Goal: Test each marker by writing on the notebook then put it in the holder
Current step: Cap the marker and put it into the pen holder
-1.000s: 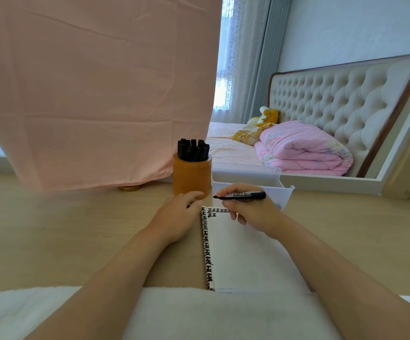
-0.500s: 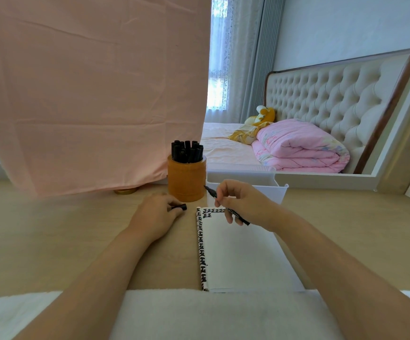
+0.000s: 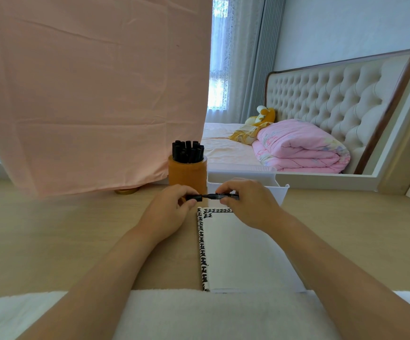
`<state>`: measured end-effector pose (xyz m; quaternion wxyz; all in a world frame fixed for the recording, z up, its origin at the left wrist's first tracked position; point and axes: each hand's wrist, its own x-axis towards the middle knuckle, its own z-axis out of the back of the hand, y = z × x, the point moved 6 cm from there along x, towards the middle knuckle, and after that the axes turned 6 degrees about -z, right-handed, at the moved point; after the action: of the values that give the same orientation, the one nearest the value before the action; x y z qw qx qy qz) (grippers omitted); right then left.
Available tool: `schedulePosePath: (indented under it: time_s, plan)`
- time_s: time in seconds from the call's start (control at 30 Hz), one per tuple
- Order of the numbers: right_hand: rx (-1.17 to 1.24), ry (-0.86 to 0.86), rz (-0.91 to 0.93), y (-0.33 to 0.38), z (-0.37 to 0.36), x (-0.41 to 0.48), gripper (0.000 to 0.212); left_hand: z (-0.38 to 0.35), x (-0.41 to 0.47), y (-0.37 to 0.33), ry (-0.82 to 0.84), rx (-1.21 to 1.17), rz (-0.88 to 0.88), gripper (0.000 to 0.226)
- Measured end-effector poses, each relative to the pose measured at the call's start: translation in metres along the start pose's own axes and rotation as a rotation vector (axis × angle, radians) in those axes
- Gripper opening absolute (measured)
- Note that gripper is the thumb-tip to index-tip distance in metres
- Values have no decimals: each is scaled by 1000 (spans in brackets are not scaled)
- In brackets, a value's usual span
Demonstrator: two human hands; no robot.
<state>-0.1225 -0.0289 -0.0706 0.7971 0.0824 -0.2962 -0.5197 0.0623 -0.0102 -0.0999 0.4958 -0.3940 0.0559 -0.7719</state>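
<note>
Pinching the cap (image 3: 194, 198), the left hand (image 3: 167, 209) meets the right hand (image 3: 250, 204), clamped on the marker (image 3: 223, 196) at centre frame above the notebook (image 3: 243, 249); likely light, stiff, slick, so grip mid-barrel; cap perhaps unseated.

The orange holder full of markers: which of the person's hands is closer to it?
Left. The left hand is just in front of the holder, pinching the cap; the right hand is off to its right, holding the marker.
</note>
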Motion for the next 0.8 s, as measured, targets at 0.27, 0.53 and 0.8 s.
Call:
schedulePosePath:
  time_s: [0.27,0.53,0.8]
  plan:
    - [58,78,98,4,-10,-1,12,-5,2,-12,83,-37,-11,16]
    - [-64,-25,216,12,-5,-4,16,5,8,-25,172,-120,-7,30]
    - [353,226,33,6,-11,-1,18,13,16,-39,135,-8,-182,14]
